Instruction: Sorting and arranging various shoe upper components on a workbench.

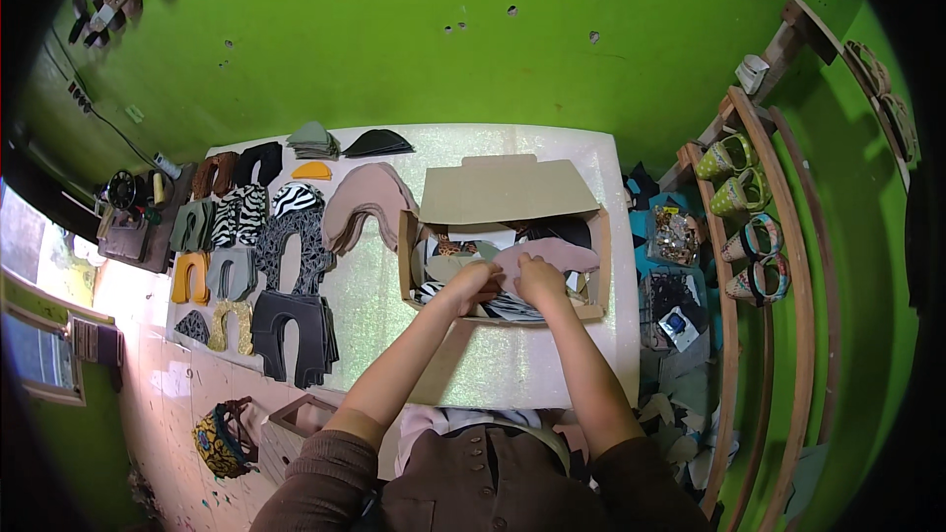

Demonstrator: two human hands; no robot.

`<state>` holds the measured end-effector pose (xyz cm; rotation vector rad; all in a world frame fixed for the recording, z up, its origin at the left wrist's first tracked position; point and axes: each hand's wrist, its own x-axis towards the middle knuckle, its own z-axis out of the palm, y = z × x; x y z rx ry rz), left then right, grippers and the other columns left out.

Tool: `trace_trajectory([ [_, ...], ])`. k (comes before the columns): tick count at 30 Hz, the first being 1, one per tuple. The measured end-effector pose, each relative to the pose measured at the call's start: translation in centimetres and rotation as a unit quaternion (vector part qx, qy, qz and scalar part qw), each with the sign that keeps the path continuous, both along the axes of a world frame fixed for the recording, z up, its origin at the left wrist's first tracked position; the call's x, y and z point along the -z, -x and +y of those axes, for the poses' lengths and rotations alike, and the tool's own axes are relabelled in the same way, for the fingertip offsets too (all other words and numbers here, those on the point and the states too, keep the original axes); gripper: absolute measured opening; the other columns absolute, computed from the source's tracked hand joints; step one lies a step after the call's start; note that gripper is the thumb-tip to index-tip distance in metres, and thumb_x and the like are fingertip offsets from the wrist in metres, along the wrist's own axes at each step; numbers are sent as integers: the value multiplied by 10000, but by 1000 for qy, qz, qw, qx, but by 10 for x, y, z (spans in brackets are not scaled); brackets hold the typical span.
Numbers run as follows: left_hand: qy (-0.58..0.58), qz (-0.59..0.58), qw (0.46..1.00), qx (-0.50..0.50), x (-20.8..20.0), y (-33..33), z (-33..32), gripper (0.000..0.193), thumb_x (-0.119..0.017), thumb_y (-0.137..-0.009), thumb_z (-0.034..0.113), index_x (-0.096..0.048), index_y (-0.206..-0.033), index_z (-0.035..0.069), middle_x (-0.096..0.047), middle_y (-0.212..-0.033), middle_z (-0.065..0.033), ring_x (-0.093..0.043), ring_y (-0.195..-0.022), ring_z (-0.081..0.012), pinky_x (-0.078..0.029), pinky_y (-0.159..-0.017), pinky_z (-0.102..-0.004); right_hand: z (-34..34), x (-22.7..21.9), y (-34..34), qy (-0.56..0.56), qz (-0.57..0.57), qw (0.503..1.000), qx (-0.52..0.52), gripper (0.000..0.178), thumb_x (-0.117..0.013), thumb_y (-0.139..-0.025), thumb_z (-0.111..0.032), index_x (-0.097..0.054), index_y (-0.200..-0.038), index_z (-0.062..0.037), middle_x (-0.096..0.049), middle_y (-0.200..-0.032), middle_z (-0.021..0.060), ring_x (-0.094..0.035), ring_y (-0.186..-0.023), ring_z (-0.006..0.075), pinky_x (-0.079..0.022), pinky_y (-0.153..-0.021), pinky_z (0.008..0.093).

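Both of my hands reach into an open cardboard box (pixel 593 311) on the white table. Cut material pieces in several colours and patterns fill the box. A pink cut piece (pixel 567 255) lies on top of them, and my right hand (pixel 540 281) grips its near left part, fingers curled over the edge. Close beside it, my left hand (pixel 473 286) is curled with its fingertips at the pieces; what it pinches, if anything, is hidden. Below my hands are black-and-white striped scraps (pixel 507 307). A grey-green piece (pixel 455 264) lies past my left hand.
Stacks of U-shaped pieces cover the table's left side, among them a pink stack (pixel 370 199), a black stack (pixel 291 330) and a mustard stack (pixel 190 278). To the right, a wooden rack (pixel 800 335) holds green sandals (pixel 734 192). Clear plastic containers (pixel 676 236) stand between rack and table.
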<state>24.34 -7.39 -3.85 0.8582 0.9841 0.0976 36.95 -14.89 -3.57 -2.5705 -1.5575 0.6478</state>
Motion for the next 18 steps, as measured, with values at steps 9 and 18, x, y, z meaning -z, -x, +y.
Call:
trace_trajectory([
  [9,-66,10,994,92,-28,-4,-12,335,-427,-880,210,-488,-1122,-13,-535,-1049,-105,-539,-932,-188,-443,-792,-273,-14,-18,-30,-157,132,979,-20,171,-474,-764,-53,-575,-902,-61,-597,-832,141,-574,-729,244,-444,-638,356],
  [18,-419,-77,905,-10,-87,4,-8,240,-580,-799,94,-553,-999,-36,-599,-856,-62,-562,-832,-125,-432,-751,-235,-35,-80,-52,-358,490,790,82,104,-491,-832,-30,-572,-896,-18,-527,-809,-34,-454,-714,31,-366,-664,165],
])
